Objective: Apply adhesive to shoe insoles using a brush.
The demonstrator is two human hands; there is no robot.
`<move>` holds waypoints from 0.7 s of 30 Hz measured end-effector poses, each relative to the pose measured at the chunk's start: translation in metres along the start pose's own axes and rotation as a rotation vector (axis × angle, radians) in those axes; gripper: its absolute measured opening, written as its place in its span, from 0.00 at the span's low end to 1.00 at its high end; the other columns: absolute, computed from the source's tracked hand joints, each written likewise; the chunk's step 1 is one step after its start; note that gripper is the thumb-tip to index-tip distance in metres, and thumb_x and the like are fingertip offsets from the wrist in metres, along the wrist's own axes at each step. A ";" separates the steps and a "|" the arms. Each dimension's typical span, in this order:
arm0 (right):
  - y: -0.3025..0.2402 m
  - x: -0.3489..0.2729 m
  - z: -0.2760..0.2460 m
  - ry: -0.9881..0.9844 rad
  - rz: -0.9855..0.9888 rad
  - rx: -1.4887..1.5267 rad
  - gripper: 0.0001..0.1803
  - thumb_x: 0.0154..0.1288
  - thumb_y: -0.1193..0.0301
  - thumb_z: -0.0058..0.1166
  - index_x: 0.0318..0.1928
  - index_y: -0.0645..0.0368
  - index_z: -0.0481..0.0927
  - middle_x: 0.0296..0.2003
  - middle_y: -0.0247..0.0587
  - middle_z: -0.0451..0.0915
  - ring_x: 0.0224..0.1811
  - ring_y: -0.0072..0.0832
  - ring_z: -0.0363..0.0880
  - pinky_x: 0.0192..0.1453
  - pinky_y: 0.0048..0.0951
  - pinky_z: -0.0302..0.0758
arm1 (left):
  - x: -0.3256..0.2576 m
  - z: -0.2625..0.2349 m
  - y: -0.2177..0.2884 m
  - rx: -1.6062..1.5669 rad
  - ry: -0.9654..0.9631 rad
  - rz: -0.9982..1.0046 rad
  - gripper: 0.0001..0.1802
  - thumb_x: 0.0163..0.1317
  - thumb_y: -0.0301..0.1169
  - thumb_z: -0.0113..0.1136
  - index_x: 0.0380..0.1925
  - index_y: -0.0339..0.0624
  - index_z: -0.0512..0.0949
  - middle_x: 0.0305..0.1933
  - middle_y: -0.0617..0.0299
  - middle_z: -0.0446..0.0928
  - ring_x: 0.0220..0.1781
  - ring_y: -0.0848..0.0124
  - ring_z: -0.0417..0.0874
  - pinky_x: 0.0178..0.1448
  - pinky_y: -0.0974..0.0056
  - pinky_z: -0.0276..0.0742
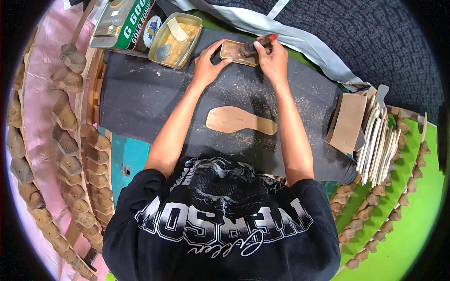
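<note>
My left hand [209, 65] grips the left end of a shallow rectangular tin [232, 52], thumb on the near rim and fingers behind. In my right hand [273, 61] is a dark, caked brush [253, 48] with a red end. Its dark head lies over the right part of the tin; the bristles do not show clearly. Nearer to me, between my forearms, a tan shoe insole [234, 120] lies flat on the dark table cover [154, 98]. Its wide end points left, its narrow end right.
At the far left a tub [196, 29] of amber paste holds a pale flat piece, beside a green and black metal can [125, 28]. A cardboard box [346, 119] and a stack of pale insoles [377, 145] stand right. Racks of brown shoe lasts [65, 112] flank both sides. Shavings litter the cover.
</note>
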State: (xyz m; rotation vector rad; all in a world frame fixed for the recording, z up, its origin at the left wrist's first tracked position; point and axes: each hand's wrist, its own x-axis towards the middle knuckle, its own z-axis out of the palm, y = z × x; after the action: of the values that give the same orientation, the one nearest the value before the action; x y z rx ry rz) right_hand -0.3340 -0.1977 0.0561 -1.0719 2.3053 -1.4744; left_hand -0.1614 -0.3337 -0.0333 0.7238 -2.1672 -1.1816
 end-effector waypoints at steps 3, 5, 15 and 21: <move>0.005 0.006 0.002 -0.126 -0.148 -0.086 0.11 0.72 0.72 0.67 0.49 0.65 0.83 0.39 0.48 0.88 0.34 0.33 0.88 0.40 0.33 0.82 | 0.000 0.002 0.002 0.010 0.012 0.000 0.40 0.61 0.41 0.81 0.74 0.53 0.78 0.69 0.50 0.83 0.71 0.55 0.83 0.76 0.53 0.75; 0.005 0.003 0.000 -0.120 -0.171 -0.107 0.11 0.72 0.73 0.65 0.51 0.65 0.83 0.39 0.49 0.86 0.33 0.34 0.86 0.40 0.35 0.82 | -0.001 0.001 0.003 0.007 0.027 -0.009 0.40 0.61 0.42 0.81 0.74 0.55 0.78 0.68 0.49 0.83 0.70 0.54 0.83 0.75 0.53 0.75; 0.002 -0.096 -0.055 0.204 0.023 0.422 0.10 0.84 0.69 0.56 0.57 0.60 0.76 0.48 0.42 0.91 0.49 0.25 0.89 0.52 0.27 0.84 | -0.053 -0.030 0.021 0.051 0.059 0.066 0.46 0.56 0.45 0.84 0.73 0.46 0.76 0.78 0.49 0.73 0.80 0.50 0.73 0.81 0.52 0.69; 0.011 -0.219 -0.069 0.085 0.147 -0.066 0.07 0.79 0.75 0.58 0.51 0.65 0.78 0.45 0.53 0.90 0.48 0.42 0.92 0.54 0.38 0.85 | -0.145 -0.052 0.061 0.248 -0.447 0.057 0.54 0.37 0.49 0.90 0.68 0.45 0.80 0.81 0.54 0.69 0.85 0.50 0.64 0.89 0.31 0.44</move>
State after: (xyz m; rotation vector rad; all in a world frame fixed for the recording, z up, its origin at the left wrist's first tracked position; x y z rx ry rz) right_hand -0.2179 -0.0001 0.0354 -0.8501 2.4482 -1.4239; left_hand -0.0357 -0.2354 0.0122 0.5269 -2.7218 -1.1391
